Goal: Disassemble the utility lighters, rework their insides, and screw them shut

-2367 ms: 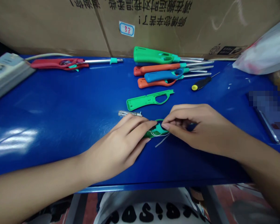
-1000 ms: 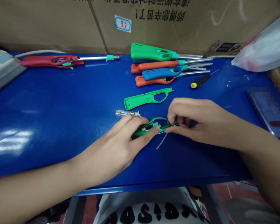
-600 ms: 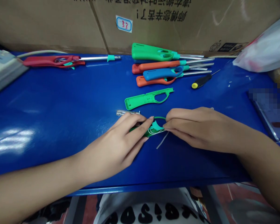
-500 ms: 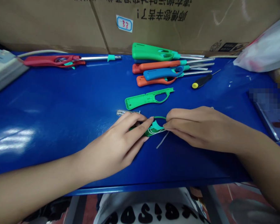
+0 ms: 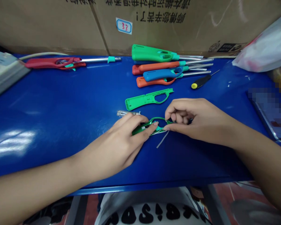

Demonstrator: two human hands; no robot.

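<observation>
An opened green lighter handle half [image 5: 137, 130] lies under my hands, with a teal trigger [image 5: 158, 128] and thin pale wires inside. My left hand [image 5: 127, 137] grips its left part, thumb and forefinger closed near the trigger. My right hand [image 5: 184, 117] pinches at the right end, by the trigger loop; what its fingertips hold is partly hidden. A thin clear tube [image 5: 162, 139] sticks out below toward the table edge. Just behind my left hand lies a clear lighter tank [image 5: 128, 113]. Farther back is the matching green handle half [image 5: 146, 99], hollow side up.
Several lighters [image 5: 162, 75] with metal barrels are piled at the back, beside a black and yellow screwdriver [image 5: 202, 81]. A red lighter [image 5: 53, 62] and a power strip [image 5: 6, 72] sit left. A phone [image 5: 271, 115] and plastic bag [image 5: 264, 47] are right. A cardboard box [image 5: 61, 28] stands behind.
My right fingers have curled up into a pinch at the handle's right end. My left thumb and forefinger have shifted onto the trigger, which now sits lower in the handle.
</observation>
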